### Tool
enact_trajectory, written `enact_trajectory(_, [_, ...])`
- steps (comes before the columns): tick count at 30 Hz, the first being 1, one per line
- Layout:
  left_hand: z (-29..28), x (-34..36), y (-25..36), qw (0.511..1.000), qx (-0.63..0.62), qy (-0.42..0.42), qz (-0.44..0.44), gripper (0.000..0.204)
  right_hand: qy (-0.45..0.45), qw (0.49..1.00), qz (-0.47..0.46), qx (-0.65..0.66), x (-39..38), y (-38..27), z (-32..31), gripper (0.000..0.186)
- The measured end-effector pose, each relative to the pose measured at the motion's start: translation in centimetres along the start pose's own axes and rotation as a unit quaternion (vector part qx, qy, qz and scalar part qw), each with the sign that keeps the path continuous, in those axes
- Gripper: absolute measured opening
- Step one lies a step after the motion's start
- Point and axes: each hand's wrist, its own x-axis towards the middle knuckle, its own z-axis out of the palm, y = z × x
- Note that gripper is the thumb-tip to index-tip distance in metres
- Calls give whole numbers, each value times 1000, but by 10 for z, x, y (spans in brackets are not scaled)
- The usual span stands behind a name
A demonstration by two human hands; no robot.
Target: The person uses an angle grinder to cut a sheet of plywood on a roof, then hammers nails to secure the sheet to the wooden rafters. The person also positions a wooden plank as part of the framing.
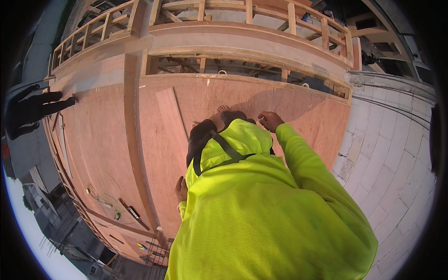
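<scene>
My left hand (181, 189) hangs beside my body at the edge of the bright yellow-green sleeve. Its fingers show only in part, look loosely stretched, and hold nothing I can see. My right hand (269, 121) is out in front, to the right of my knees, over a reddish plywood sheet (298, 126). Those fingers are curled in, and whatever may be inside them is hidden. Ahead of my left knee, a narrow wooden board (171, 112) lies on the plywood. Neither hand touches it.
Bare toes show on the plywood. A raised timber strip (133, 140) divides the sheets on my left; cable and a dark tool (133, 212) lie beyond it. Ahead are open timber frames (200, 60). A pale block wall (392, 144) borders the right. Another person (35, 109) is at far left.
</scene>
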Motion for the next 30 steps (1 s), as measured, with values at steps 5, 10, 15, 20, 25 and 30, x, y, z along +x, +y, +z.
enact_trajectory(5, [1,14,-11,1000,-12,5,15,51,-4,1000,2,10,5,-4,-1,32])
enact_trajectory(10, [7,35,-23,999,-31,0,43,51,-9,1000,-27,-14,8,-8,-12,32])
enact_trajectory(15, [8,41,-39,996,-18,15,88,51,4,995,-102,-24,19,-9,-19,31])
enact_trajectory(20, [9,44,-48,996,-56,17,69,50,10,982,-174,-70,36,-10,-25,31])
enact_trajectory(25, [17,30,-37,998,-8,37,53,52,-30,997,-64,-40,33,-43,-40,30])
enact_trajectory(30, [40,-18,30,998,16,54,19,55,-28,992,-95,-74,35,-41,-45,28])
